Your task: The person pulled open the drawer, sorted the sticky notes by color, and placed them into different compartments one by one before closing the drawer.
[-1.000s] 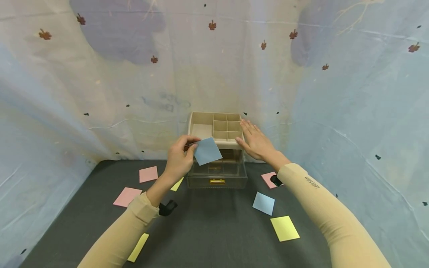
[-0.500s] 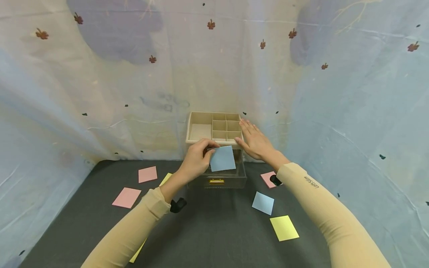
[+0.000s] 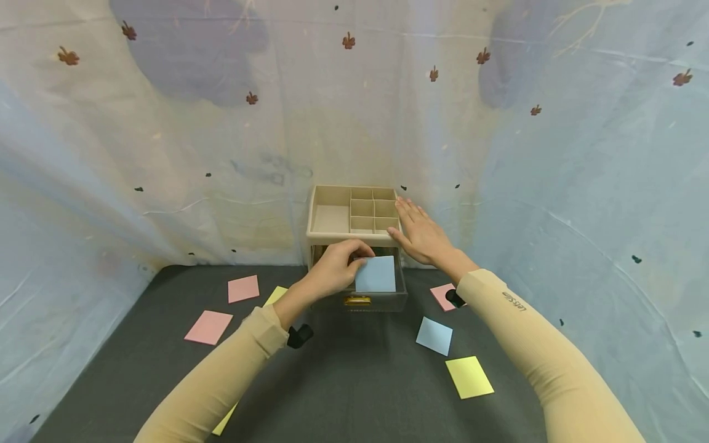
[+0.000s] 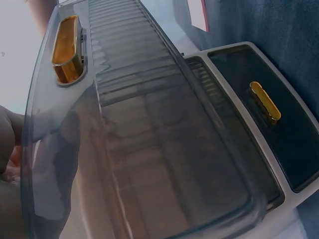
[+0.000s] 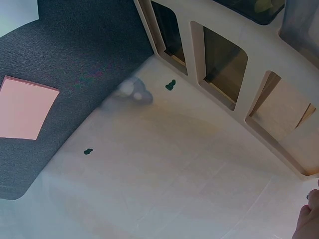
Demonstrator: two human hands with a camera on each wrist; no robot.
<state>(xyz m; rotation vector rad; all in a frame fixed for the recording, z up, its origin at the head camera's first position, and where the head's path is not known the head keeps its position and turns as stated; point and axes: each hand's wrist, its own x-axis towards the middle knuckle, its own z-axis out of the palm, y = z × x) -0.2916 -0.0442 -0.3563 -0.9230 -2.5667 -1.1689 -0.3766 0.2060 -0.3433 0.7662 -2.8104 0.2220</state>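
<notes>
My left hand (image 3: 335, 269) pinches a light blue sticky note pad (image 3: 378, 275) by its left side. The pad is at a pulled-out clear drawer (image 3: 382, 302) of a beige desk organizer (image 3: 327, 235); whether it touches the drawer's bottom I cannot tell. In the left wrist view, the drawer (image 4: 164, 134) fills the middle, its gold handle (image 4: 67, 50) at upper left, and the left hand is mostly hidden. My right hand (image 3: 425, 239) rests with straight fingers against the organizer's right top edge. Only a bit of the right fingers (image 5: 309, 214) shows in the right wrist view.
Pink sticky note pads (image 3: 244, 288) and a yellow pad (image 3: 276, 295) lie left on the dark table (image 3: 354, 381). To the right lie another blue pad (image 3: 434, 336), a yellow pad (image 3: 469, 377) and a pink pad (image 3: 441, 295). A patterned curtain (image 3: 354, 123) hangs behind the organizer.
My left hand has carried the blue pad right and down, from in front of the organizer to the pulled-out drawer, turning it straighter. The right hand has stayed at the organizer's edge.
</notes>
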